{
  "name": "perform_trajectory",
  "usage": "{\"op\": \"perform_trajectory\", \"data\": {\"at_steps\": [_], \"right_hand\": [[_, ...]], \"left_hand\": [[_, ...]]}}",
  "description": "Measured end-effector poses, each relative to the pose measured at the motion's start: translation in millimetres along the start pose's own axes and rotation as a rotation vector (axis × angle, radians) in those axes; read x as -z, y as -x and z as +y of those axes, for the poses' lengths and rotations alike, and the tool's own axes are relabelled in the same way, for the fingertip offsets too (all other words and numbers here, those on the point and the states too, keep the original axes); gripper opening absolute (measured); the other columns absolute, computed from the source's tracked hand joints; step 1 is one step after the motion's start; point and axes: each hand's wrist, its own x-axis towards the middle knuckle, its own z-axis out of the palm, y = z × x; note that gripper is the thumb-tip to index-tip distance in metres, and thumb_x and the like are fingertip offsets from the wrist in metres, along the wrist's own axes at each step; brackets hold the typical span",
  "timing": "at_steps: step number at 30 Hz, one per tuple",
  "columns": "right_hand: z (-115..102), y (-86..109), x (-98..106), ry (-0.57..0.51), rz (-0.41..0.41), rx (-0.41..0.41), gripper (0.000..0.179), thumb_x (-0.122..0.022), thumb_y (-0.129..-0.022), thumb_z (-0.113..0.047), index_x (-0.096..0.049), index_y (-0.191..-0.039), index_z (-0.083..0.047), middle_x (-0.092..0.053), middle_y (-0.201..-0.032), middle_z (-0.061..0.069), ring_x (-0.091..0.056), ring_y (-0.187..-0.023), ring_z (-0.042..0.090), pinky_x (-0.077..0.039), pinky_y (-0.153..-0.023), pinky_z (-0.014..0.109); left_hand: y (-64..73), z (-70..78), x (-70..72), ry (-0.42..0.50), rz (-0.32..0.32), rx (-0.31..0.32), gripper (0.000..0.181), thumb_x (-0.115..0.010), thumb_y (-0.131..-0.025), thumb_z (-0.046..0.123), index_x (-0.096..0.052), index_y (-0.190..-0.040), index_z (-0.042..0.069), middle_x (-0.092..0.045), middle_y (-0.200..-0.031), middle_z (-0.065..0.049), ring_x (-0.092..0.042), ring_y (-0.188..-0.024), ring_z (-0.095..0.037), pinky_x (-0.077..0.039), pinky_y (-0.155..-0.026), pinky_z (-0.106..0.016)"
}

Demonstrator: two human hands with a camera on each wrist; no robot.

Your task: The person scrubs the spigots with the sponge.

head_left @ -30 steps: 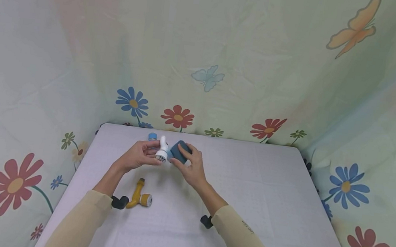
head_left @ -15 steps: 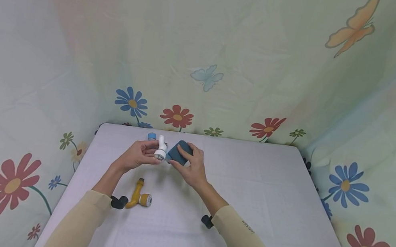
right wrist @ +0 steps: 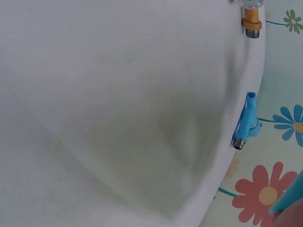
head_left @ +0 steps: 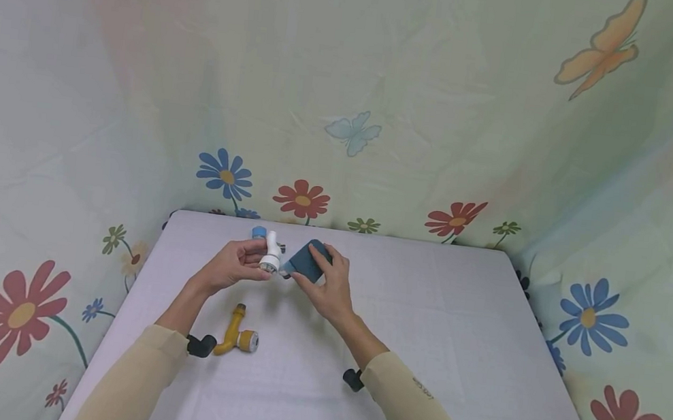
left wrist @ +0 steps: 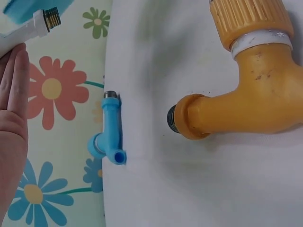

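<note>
In the head view, my left hand (head_left: 236, 266) holds a small white tap (head_left: 271, 251) upright between thumb and fingers, above the table. The tap's threaded end shows in the left wrist view, where the white tap (left wrist: 23, 37) lies along my left hand's fingers (left wrist: 18, 78). Close on its right, my right hand (head_left: 331, 288) grips a dark teal, block-like thing (head_left: 305, 261), tilted, with a paler lower corner; its kind is unclear. Only an edge of this teal thing (right wrist: 289, 193) appears in the right wrist view, beside a bit of my right hand (right wrist: 292, 216).
A yellow-orange tap (head_left: 232, 330) lies on the white-covered table (head_left: 422, 328), near my left forearm. Behind my left hand, a blue tap (head_left: 258, 232) lies close to the far edge. A flowered curtain (head_left: 402, 169) hangs behind the table.
The teal thing has shifted slightly right with my right hand and tilted, widening the gap to the white tap. The white tap has moved a little left. The yellow-orange tap stays put.
</note>
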Motion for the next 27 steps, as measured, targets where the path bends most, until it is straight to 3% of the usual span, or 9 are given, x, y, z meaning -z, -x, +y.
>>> {"op": "perform_trajectory", "data": {"at_steps": [8,18,23,27], "right_hand": [[-8,1.0,2,-0.164,-0.031,0.089,0.071,-0.077,-0.093,-0.046,-0.048,-0.156,-0.031,-0.037,-0.165,0.012,-0.035,-0.146,0.035,-0.046,-0.112,0.062],[-23,1.9,2,-0.155,-0.090,0.172,0.071,-0.076,-0.092,-0.050,-0.050,-0.155,-0.031,-0.036,-0.165,0.006,-0.034,-0.146,0.032,-0.047,-0.110,0.058],[-27,0.9,2,-0.134,-0.064,0.171,0.066,-0.078,-0.092,-0.039,-0.054,-0.153,-0.028,-0.039,-0.163,0.010,-0.036,-0.143,0.034,-0.048,-0.106,0.057],[-28,-1.5,3,-0.104,-0.039,0.169,0.066,-0.080,-0.091,-0.035,-0.055,-0.152,-0.025,-0.040,-0.163,0.013,-0.036,-0.142,0.034,-0.050,-0.105,0.056]], "left_hand": [[-0.1,-3.3,-0.3,-0.024,-0.008,0.012,0.081,-0.087,-0.085,0.012,-0.045,-0.154,0.001,-0.056,-0.151,-0.021,-0.060,-0.136,-0.036,-0.057,-0.102,-0.031],[-2.5,-5.0,-2.9,-0.113,-0.005,0.012,0.080,-0.087,-0.085,0.016,-0.047,-0.153,0.002,-0.057,-0.152,-0.018,-0.060,-0.136,-0.036,-0.056,-0.103,-0.029],[-3.0,-1.8,-6.3,-0.176,-0.010,0.006,0.079,-0.089,-0.084,0.021,-0.051,-0.152,0.005,-0.059,-0.150,-0.015,-0.062,-0.134,-0.034,-0.056,-0.104,-0.031],[-3.1,2.0,-9.4,-0.216,-0.027,0.013,0.077,-0.089,-0.084,0.023,-0.052,-0.151,0.008,-0.061,-0.148,-0.013,-0.062,-0.133,-0.033,-0.055,-0.108,-0.039]]}}
